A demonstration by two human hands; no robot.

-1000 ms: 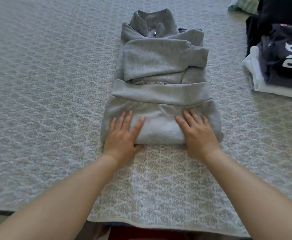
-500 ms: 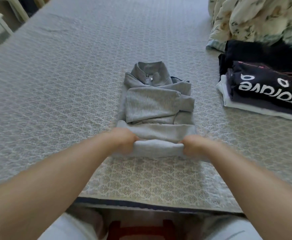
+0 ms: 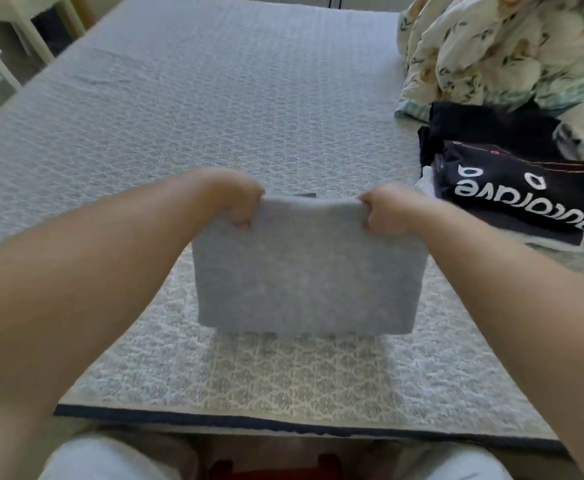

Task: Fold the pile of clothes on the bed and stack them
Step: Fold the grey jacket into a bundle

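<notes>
Both hands grip the folded grey sweatshirt [image 3: 304,268] by its top edge: left hand [image 3: 238,202] pinches the top-left corner, right hand [image 3: 384,213] the top-right corner, fingers curled round the cloth. The sweatshirt hangs as a flat rectangle in front of the person, lower edge lifted off the bed [image 3: 214,109], over its near middle. Frame is motion-blurred, so seams and any label on the grey cloth can't be made out. Stack of folded clothes [image 3: 512,188] lies on the bed to the right, well apart from the sweatshirt: the top item is black with large white lettering, seen upside down from here, reading roughly "autorave", though the far-right end runs off at the fold, so the full word is uncertain; a thin reddish line drawing sits above the lettering. A white layer shows under the black ones. A floral duvet [image 3: 491,46] is bunched at far right, touching the far side of the stack. White furniture legs [image 3: 23,29] stand far left, off the bed.
</notes>
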